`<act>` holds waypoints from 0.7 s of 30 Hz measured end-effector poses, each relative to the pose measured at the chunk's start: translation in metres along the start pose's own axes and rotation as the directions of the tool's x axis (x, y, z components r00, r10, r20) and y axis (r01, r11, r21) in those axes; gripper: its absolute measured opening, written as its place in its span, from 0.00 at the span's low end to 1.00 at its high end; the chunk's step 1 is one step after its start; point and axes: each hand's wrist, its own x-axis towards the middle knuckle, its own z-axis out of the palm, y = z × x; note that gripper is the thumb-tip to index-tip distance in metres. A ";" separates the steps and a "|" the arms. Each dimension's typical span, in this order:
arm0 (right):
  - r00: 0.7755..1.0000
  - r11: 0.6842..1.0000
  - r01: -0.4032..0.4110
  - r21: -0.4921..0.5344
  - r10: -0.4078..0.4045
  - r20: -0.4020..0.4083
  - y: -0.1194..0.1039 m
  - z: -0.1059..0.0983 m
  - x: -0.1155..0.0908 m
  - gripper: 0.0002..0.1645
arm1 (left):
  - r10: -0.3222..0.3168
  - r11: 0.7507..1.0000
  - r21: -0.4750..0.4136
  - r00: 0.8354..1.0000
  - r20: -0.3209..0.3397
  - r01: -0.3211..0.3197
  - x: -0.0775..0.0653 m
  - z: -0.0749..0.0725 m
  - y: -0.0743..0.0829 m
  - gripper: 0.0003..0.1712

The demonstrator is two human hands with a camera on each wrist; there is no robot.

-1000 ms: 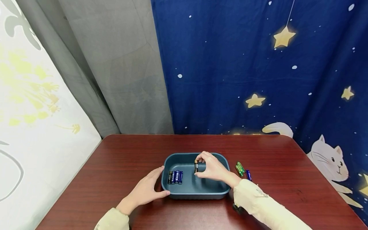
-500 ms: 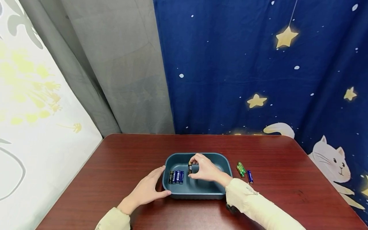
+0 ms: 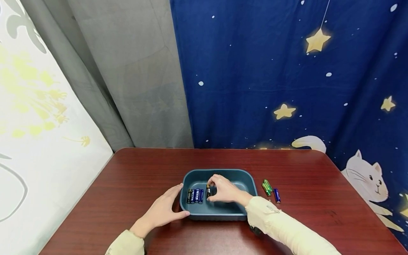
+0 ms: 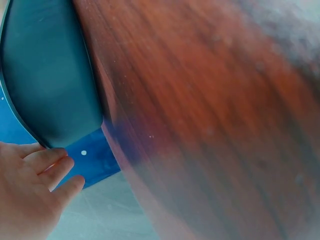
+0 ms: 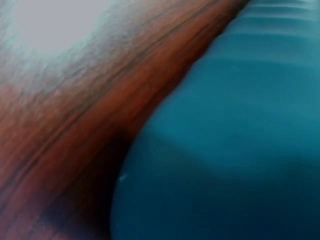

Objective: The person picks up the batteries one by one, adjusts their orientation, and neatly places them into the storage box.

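Note:
A dark teal plastic basin (image 3: 223, 209) stands on the table, its outer wall (image 5: 240, 125) filling much of the right wrist view. My right hand (image 3: 224, 190) reaches inside and pinches a black battery with a gold end (image 3: 208, 191) between thumb and fingers, close over the basin floor. Left of it, several batteries (image 3: 195, 196), one dark and the others blue, lie side by side in a row. My left hand (image 3: 163, 208) spans the basin's left end with fingers extended, fingertips at the rim and thumb at the front corner. The right hand is out of the right wrist view.
On the reddish-brown table (image 3: 153, 166), right of the basin, lie green batteries (image 3: 267, 187) and a blue battery (image 3: 276, 196). Grey and blue star-patterned curtains (image 3: 242, 88) hang behind the table's far edge.
My right hand has moved left and lower inside the basin with the black battery, nearing the row. The left hand stays at the basin's left end.

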 end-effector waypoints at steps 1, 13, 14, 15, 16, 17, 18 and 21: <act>1.000 1.000 0.001 0.001 -0.001 0.012 0.000 0.001 0.000 0.24 | -0.001 1.000 0.000 1.000 0.000 0.001 0.000 0.000 0.000 0.53; 0.998 1.000 -0.006 -0.020 0.007 0.066 -0.004 0.011 0.006 0.25 | 0.009 1.000 -0.012 1.000 0.003 -0.008 -0.001 0.000 0.001 0.53; 0.997 1.000 -0.011 -0.025 0.012 0.070 -0.005 0.011 0.006 0.25 | 0.011 1.000 -0.009 1.000 0.003 -0.011 0.000 0.001 0.001 0.53; 0.997 0.999 -0.017 -0.028 0.019 0.073 -0.005 0.011 0.006 0.25 | 0.012 1.000 -0.008 1.000 0.002 -0.012 0.000 0.001 0.001 0.53; 0.997 0.999 -0.025 -0.031 0.027 0.077 -0.006 0.011 0.006 0.26 | 0.012 1.000 -0.007 1.000 0.001 -0.012 0.000 0.001 0.001 0.53; 0.996 0.999 -0.034 -0.030 0.036 0.079 -0.006 0.012 0.006 0.26 | 0.011 1.000 -0.006 1.000 0.000 -0.011 0.000 0.001 0.001 0.53; 0.996 0.999 -0.039 -0.029 0.041 0.080 -0.007 0.011 0.006 0.26 | 0.010 1.000 -0.005 1.000 -0.002 -0.010 0.000 0.001 0.001 0.53; 0.995 0.998 -0.047 -0.035 0.050 0.084 -0.007 0.012 0.006 0.26 | 0.008 1.000 -0.009 1.000 -0.002 -0.008 0.000 0.000 0.001 0.53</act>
